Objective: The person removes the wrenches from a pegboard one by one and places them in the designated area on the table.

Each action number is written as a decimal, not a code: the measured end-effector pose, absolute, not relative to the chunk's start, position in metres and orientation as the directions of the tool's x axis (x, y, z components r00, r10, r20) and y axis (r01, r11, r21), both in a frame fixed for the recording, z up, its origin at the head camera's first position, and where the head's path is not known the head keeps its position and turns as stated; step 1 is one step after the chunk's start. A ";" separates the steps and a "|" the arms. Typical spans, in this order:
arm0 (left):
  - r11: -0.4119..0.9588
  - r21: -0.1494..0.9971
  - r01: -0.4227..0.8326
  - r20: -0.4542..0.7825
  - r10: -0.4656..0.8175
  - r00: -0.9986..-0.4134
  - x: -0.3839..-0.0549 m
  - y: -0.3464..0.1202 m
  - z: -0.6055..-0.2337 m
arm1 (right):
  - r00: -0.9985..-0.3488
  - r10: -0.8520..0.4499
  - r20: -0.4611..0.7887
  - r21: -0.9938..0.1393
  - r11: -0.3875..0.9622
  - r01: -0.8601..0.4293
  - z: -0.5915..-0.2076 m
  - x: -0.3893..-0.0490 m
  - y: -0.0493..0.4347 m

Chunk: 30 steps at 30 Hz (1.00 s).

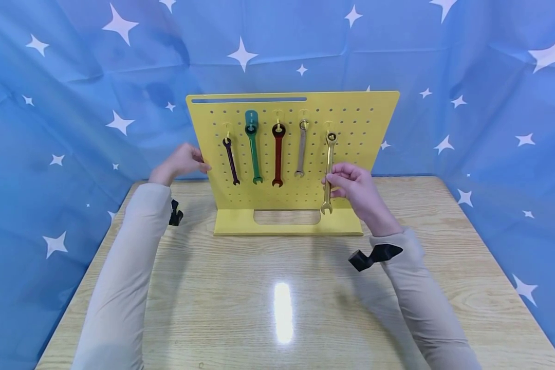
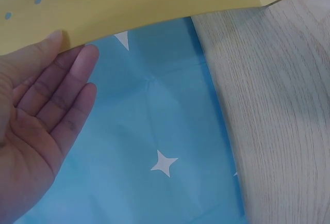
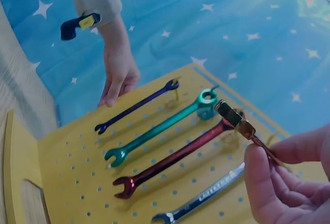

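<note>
My right hand (image 1: 357,192) pinches a gold combination wrench (image 1: 329,154) by its shank, thumb in front. The wrench hangs upright, open jaw down, its ring end at a hook on the yellow pegboard (image 1: 365,149); whether the hook bears it I cannot tell. With the thumb on the front and the fingers behind, my left hand (image 1: 180,163) holds the board's left edge. Left of the gold wrench hang a silver wrench (image 1: 301,151), a red wrench (image 1: 278,156), a green wrench (image 1: 254,156) and a small purple wrench (image 1: 232,162).
The pegboard stands on its yellow base (image 1: 233,223) near the back of a wooden table (image 1: 231,288). A blue star-patterned curtain (image 1: 143,61) hangs behind and at both sides. A black wrist mount (image 1: 374,257) sits on the right sleeve, another (image 1: 176,213) on the left.
</note>
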<state>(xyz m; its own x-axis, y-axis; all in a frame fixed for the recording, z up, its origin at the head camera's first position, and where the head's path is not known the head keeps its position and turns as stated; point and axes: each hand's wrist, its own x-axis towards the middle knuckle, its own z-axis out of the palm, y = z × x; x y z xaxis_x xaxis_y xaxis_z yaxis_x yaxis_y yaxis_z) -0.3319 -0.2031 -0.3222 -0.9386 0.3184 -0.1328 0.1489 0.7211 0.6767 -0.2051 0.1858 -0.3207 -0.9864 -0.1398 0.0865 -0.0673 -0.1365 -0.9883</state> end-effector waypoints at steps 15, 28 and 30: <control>0.725 0.671 0.154 -0.136 0.324 -0.936 -0.334 -0.202 -0.325 | -0.979 -0.195 0.063 -0.976 -0.219 -0.019 -0.305 -0.195 0.191; 0.718 0.681 0.140 -0.136 0.313 -0.940 -0.330 -0.201 -0.323 | -0.962 -0.268 0.053 -0.983 -0.185 -0.002 -0.303 -0.176 0.208; 0.718 0.682 0.141 -0.134 0.313 -0.940 -0.330 -0.201 -0.322 | -0.960 -0.275 0.052 -0.984 -0.180 -0.002 -0.305 -0.173 0.212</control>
<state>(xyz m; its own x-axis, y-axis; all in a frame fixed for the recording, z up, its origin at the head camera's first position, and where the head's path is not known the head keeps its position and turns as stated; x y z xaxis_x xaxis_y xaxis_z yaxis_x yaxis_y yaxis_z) -0.3298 -0.2012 -0.3221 -0.9404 0.3126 -0.1337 0.1415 0.7175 0.6820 -0.1728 0.2117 -0.3047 -0.9600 -0.2753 0.0521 -0.0017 -0.1802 -0.9836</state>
